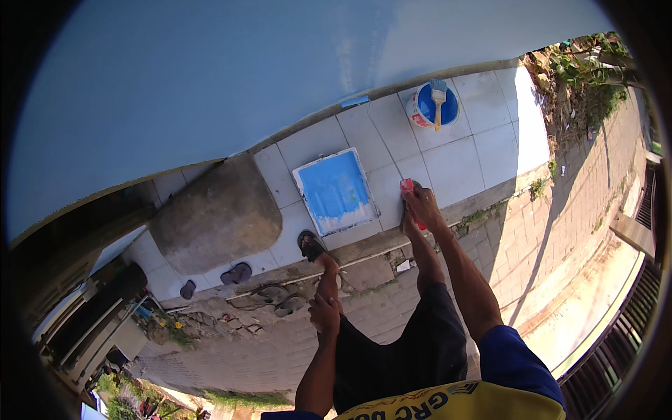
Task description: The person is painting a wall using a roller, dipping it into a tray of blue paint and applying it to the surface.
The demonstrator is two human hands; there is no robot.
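My right hand (422, 204) is closed round the red handle of a paint roller (355, 101). Its thin metal rod runs forward across the tiles to the blue roller head, low against the foot of the blue wall (280, 70). My left hand (324, 313) is curled against my bent left leg. A square paint tray (360, 215), coated in light blue paint with whitish patches, lies between my feet and the wall. Farther right stands a white bucket (421, 120) of blue paint. A paintbrush (439, 105) with a pale handle rests across its top.
My left foot, in a dark sandal (309, 245), stands beside the tray. Loose dark footwear (236, 274) lies along the tile edge at left, near a grey-brown slab (217, 210). A low step drops to brick paving (245, 357). Plants and dry litter (591, 98) border the far right.
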